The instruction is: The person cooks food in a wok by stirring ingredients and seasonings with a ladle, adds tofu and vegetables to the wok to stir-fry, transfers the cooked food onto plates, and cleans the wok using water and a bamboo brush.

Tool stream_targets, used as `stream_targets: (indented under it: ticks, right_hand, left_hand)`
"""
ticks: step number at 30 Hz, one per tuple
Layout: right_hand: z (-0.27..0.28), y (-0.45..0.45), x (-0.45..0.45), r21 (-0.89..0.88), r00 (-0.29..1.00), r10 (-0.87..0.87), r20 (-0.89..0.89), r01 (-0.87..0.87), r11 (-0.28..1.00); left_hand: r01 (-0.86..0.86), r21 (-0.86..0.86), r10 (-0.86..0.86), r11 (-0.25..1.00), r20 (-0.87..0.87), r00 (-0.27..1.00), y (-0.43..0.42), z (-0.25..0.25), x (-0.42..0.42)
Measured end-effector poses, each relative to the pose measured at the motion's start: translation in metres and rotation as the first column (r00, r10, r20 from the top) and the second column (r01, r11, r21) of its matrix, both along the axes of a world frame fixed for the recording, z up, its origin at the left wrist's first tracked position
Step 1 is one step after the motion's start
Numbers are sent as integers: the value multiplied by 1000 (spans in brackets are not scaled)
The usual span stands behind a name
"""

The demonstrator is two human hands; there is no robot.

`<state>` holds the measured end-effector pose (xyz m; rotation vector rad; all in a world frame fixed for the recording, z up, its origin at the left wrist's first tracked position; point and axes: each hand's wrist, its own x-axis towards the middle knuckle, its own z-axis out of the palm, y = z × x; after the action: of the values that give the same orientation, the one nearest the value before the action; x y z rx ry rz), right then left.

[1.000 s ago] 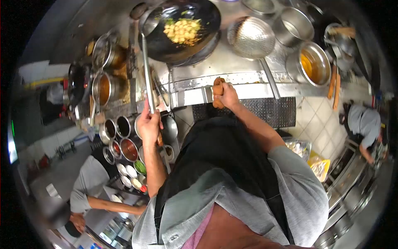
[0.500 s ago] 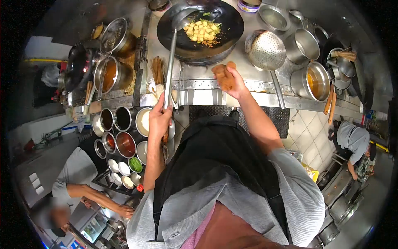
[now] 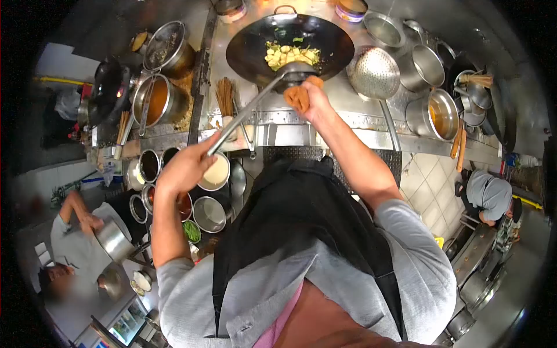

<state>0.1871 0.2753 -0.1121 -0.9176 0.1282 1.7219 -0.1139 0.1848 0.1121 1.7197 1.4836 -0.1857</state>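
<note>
My left hand (image 3: pixel 187 165) is closed around the long metal handle of a ladle (image 3: pixel 246 109), whose bowl lies at the near rim of a black wok (image 3: pixel 246 55). In the wok are pale yellow cubes (image 3: pixel 290 57) with bits of green. My right hand (image 3: pixel 318 103) grips a folded brown cloth (image 3: pixel 297 98) at the wok's near edge; whether a wok handle is inside the cloth is hidden.
A perforated strainer (image 3: pixel 374 72) lies right of the wok, near steel pots (image 3: pixel 426 64). Bamboo brushes (image 3: pixel 225 95) stand on the left. Sauce containers (image 3: pixel 214 174) sit below my left arm. One co-worker (image 3: pixel 96 232) holds a metal pot at left; another person (image 3: pixel 487 191) bends at right.
My right hand has moved with the cloth to the wok's near edge. My left hand has swung left, slanting the ladle. The wok sits differently, its far loop handle now showing. The left co-worker now lifts a pot.
</note>
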Motion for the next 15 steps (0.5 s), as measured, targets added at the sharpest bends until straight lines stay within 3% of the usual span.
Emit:
stream_targets:
  ticks: [1, 3, 6, 10, 11, 13, 15]
  right_hand:
    - [7, 6, -1, -29, 1000, 31, 6, -30, 999]
    - [-27, 10, -5, 24, 995, 11, 102, -14, 1000]
    - [-17, -60, -7, 78, 985, 90, 148, -102, 992]
    - [-46, -132, 9, -2, 980, 165, 113, -166, 986]
    - [-45, -125, 10, 33, 990, 128, 54, -130, 991]
    - [-46, -74, 15, 108, 996, 61, -65, -54, 993]
    - [-34, -32, 20, 146, 993, 116, 20, -118, 982]
  left_hand:
    - [64, 73, -61, 995, -40, 997, 6, 1, 8]
    - [128, 256, -117, 958, -57, 991, 26, -60, 11]
    - [-7, 363, 13, 932, -12, 1000, 28, -115, 34]
    - [-87, 391, 76, 916, 44, 996, -17, -85, 43]
    - [-70, 465, 13, 882, 125, 992, -27, -78, 33]
    - [-37, 353, 7, 935, 88, 996, -36, -46, 20]
    - [68, 379, -71, 923, -6, 997, -30, -48, 27]
